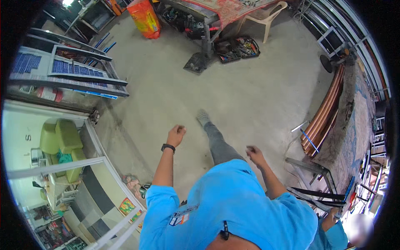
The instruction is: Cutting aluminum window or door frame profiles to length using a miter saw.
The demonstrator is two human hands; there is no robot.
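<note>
My left hand, with a black watch on its wrist, hangs in the air over the grey floor, its fingers loosely bent and a little apart. Nothing shows in it. To the right of my body, my right hand also swings free with half-bent fingers, and I see nothing held there. Neither hand touches anything. Between them one leg in grey trousers steps forward, ending in a patterned grey shoe or sock.
On the right stands a long worn workbench with copper-brown lengths beside it. A person's arm shows at lower right. Ahead are an open toolbox, a cream plastic chair and an orange-yellow sack. A white-framed glass partition lines the left.
</note>
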